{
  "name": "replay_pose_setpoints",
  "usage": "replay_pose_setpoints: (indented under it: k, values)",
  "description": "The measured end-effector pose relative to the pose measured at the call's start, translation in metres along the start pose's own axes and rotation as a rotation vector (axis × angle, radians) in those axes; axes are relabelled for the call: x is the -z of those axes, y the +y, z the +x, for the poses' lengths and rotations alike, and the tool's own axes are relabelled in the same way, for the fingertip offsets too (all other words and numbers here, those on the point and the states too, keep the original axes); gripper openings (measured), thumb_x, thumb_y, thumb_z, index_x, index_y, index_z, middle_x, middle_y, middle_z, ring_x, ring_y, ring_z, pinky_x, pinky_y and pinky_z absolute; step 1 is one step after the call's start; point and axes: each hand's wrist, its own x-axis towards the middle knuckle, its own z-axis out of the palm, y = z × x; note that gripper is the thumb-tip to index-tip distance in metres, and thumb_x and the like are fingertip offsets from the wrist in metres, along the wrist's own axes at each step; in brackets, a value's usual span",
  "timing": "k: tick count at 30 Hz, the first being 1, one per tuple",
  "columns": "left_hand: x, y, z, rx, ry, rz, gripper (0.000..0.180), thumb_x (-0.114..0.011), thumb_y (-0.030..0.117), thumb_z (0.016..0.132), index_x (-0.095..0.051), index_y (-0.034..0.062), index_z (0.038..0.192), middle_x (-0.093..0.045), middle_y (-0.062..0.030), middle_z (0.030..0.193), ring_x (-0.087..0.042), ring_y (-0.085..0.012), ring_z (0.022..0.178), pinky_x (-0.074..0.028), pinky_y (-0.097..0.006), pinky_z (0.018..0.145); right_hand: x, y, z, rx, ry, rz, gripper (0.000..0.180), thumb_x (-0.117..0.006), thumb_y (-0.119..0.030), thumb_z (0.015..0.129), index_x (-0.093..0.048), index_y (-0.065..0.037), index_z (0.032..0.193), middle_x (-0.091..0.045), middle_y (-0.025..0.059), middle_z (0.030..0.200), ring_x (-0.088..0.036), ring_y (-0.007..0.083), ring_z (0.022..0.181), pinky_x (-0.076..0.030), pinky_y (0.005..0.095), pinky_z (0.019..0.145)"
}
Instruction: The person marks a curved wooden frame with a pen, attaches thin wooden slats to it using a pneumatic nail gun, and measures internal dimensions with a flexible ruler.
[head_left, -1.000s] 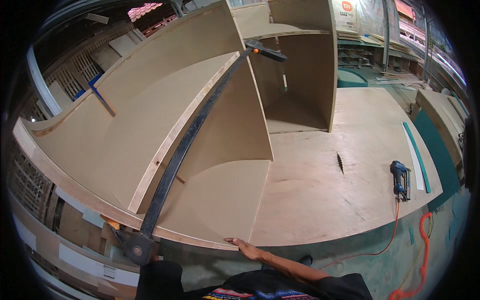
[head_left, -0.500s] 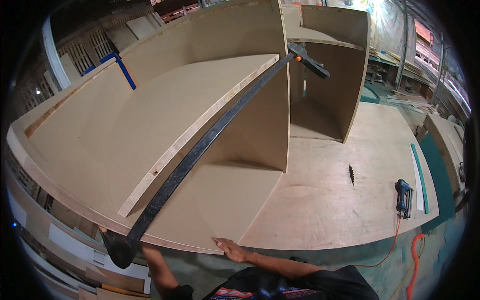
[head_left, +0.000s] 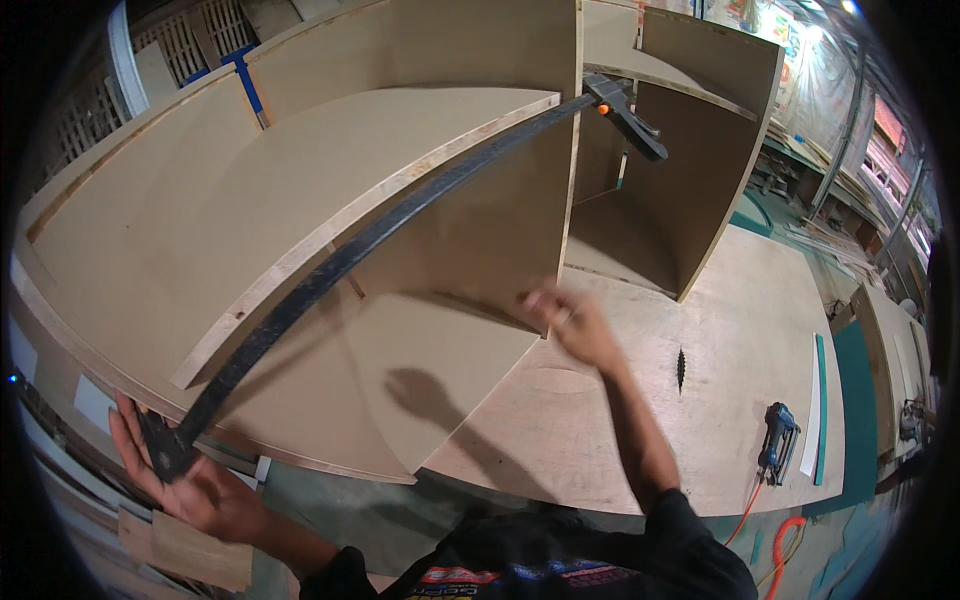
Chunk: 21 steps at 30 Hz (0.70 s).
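A long black bar clamp lies slantwise across the open front of a large brown wooden cabinet, which rests on its side. The clamp's trigger end sits at the upright panel, far right of the bar. My left hand cups the near jaw at the cabinet's lower left edge, fingers curled around it. In mid-air by the upright panel's lower end is my right hand. Motion smears its fingers, and I see nothing held. A curved shelf runs behind the bar.
On the plywood tabletop lie a blue nail gun with an orange hose and thin white and green strips. A dark jagged mark shows there. Boards are stacked at lower left.
My right hand has lifted off the cabinet's front edge and moved up and right. My left hand has come into view at the clamp's near jaw. The view has shifted.
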Motion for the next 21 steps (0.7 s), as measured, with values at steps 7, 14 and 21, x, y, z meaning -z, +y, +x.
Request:
replay_pose_setpoints:
  k: [7,14,21]
  values:
    - [-0.037,0.008,-0.008,0.146,0.260,-0.132,0.043,-0.053,0.023,0.104,-0.048,-0.0059,0.136,-0.052,-0.0207,0.140,-0.053,-0.0250,0.127,-0.046,-0.039,0.108,0.174,-0.038,0.118,0.540,0.862,-0.776,0.054,-0.071,-0.041,0.089,-0.059,-0.006,0.128,-0.064,0.0187,0.115,-0.060,0.0352,0.112,-0.046,0.0455,0.097]
    - [-0.039,0.010,-0.006,0.136,0.406,-0.008,0.028,-0.055,0.014,0.102,-0.055,-0.0050,0.123,-0.061,-0.0164,0.132,-0.058,-0.0230,0.117,-0.044,-0.037,0.107,0.196,-0.028,0.186,0.257,0.442,-0.729,0.074,-0.068,-0.057,0.086,-0.053,-0.011,0.142,-0.063,0.0258,0.121,-0.063,0.0397,0.112,-0.049,0.0466,0.096]
    - [-0.047,0.012,-0.005,0.191,0.406,0.013,0.023,-0.057,0.010,0.101,-0.058,-0.0058,0.118,-0.064,-0.0179,0.126,-0.059,-0.0201,0.116,-0.044,-0.033,0.105,0.223,-0.014,0.202,0.290,0.268,-0.550,0.075,-0.072,-0.049,0.085,-0.050,-0.009,0.145,-0.067,0.0262,0.121,-0.064,0.0322,0.117,-0.049,0.0412,0.098]
